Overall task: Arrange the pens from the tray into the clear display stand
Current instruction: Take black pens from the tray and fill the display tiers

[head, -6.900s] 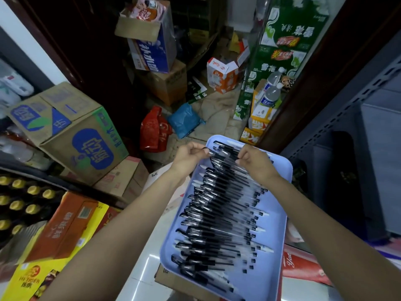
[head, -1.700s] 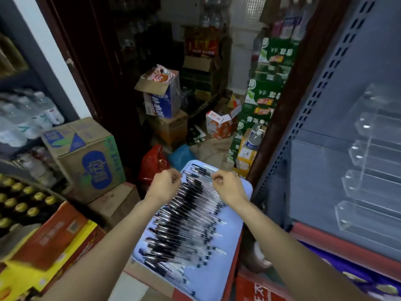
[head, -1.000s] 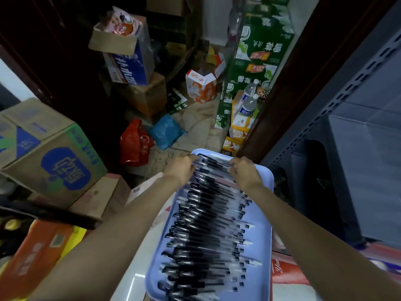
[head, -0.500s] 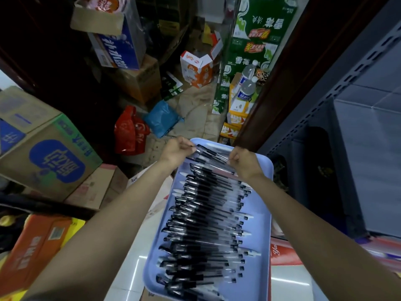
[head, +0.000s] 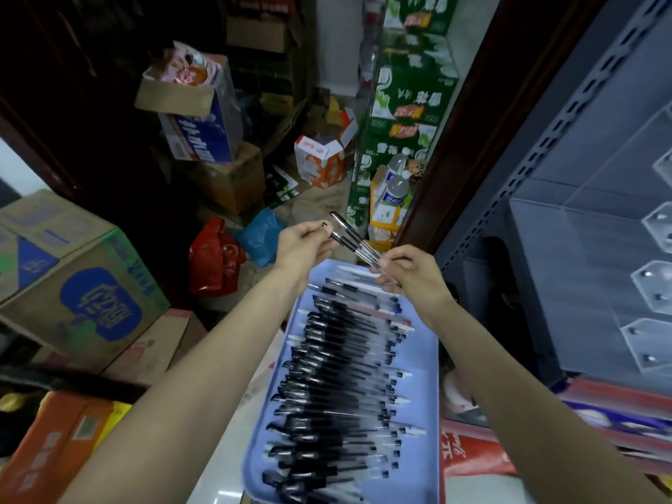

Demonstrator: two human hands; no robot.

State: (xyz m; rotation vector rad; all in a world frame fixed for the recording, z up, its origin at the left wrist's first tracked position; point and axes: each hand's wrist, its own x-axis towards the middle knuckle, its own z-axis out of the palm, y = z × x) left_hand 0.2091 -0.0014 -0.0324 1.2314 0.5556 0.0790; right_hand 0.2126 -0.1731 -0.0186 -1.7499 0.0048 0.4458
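Both hands, left hand [head: 303,245] and right hand [head: 411,272], pinch a small pen bundle [head: 354,241] above the tray [head: 423,412]. Most pens [head: 338,376] remain; the clear display stand [head: 618,271] seemingly holds none.

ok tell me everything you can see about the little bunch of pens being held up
The held pens are a small bunch, about three or four, with clear barrels and black caps and grips, looking like plastic. They are lifted clear of the blue tray above its far end, lying side by side and slanting from upper left to lower right. The left hand pinches their capped ends; the right hand grips the other ends. Nothing else touches them.
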